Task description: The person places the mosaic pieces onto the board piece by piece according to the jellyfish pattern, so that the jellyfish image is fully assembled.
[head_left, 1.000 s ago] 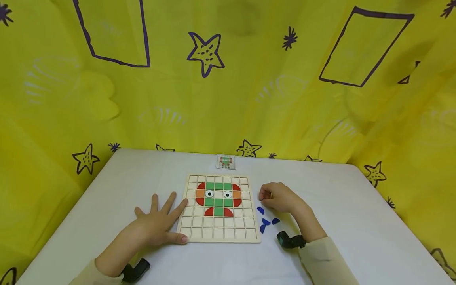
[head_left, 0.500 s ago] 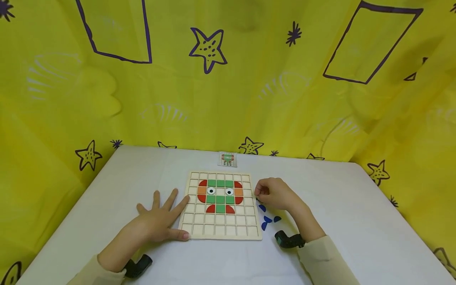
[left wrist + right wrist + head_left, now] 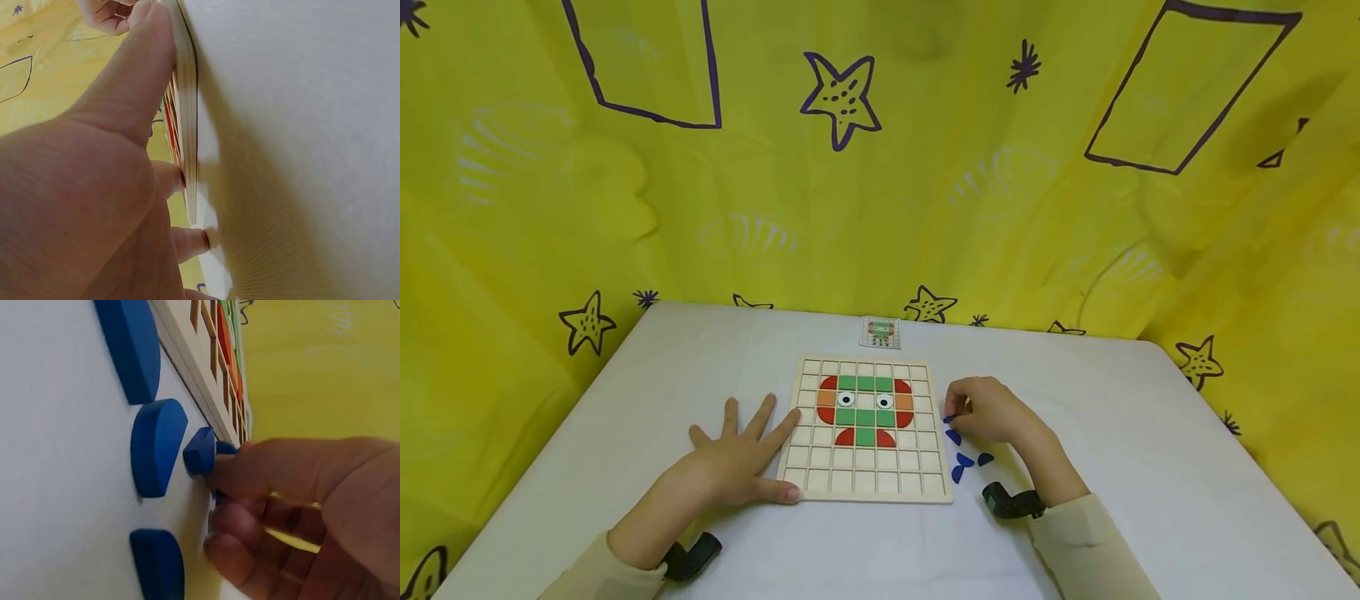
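Observation:
In the head view, a pale wooden grid board [image 3: 880, 482] bears green, orange and red pieces and two eye pieces [image 3: 846, 400]. My left hand [image 3: 733, 467] is spread flat at its left side, thumb on the front left corner and index fingertip on the left edge. Beside the right edge, my right hand [image 3: 988, 408] pinches a blue half-round piece [image 3: 950, 419] between thumb and fingers, which partly hide it. Several more blue half-round pieces [image 3: 965, 460] lie just nearer the body; the right wrist view shows one [image 3: 200, 452] close by the thumb tip.
A small picture card [image 3: 880, 332] with a similar coloured figure lies behind the board. The white table [image 3: 1112, 433] ends at a yellow patterned curtain [image 3: 880, 208]. Black wrist cameras [image 3: 1011, 502] sit near both sleeves.
The right hand went to the board's right edge, then drew back slightly to the right, with the blue piece showing at its fingertips. The left hand keeps its place; the head view shifted a little.

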`<state>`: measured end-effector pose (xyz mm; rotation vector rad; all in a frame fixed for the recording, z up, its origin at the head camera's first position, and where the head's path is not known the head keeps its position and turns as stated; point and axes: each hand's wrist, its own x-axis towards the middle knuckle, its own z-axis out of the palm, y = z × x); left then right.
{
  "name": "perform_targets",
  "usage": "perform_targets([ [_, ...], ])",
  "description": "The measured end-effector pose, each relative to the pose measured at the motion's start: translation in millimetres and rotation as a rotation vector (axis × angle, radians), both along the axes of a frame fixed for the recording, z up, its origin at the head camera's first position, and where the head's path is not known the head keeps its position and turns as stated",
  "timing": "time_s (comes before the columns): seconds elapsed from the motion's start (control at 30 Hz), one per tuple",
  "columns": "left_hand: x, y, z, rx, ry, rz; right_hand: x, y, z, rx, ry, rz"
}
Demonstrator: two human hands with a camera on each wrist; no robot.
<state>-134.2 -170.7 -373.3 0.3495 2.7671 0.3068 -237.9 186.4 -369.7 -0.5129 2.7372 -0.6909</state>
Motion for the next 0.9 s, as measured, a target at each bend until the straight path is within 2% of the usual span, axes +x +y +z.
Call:
perform_targets([
  [0.07,0.0,-0.1,0.5,0.005,-0.005,0.003,0.4,-3,0.7,-0.069,0.023,0.019],
  [0.17,0.7,-0.2,0.9,-0.001,-0.015,0.009,3.7,-10,3.5,-0.206,0.04,0.098],
  [0.3,1.0,0.2,0.5,0.0,-0.014,0.008,12.2,-24,7.0,-0.314,-0.01,0.233],
  [0.5,0.1,0.0,-0.6,0.001,-0.009,0.009,24.9,-47,1.9,-0.303,-0.109,0.322],
  [0.57,0.0,-0.3,-1.1,-0.002,-0.014,0.012,28.4,-53,0.1,-0.295,-0.116,0.35],
  [0.73,-0.8,-0.4,-1.5,-0.002,-0.011,0.009,34.5,-61,-1.8,-0.276,-0.093,0.391],
  [0.9,-0.8,-0.3,-0.3,0.0,-0.015,0.011,34.5,-62,-2.7,-0.218,-0.026,0.379],
])
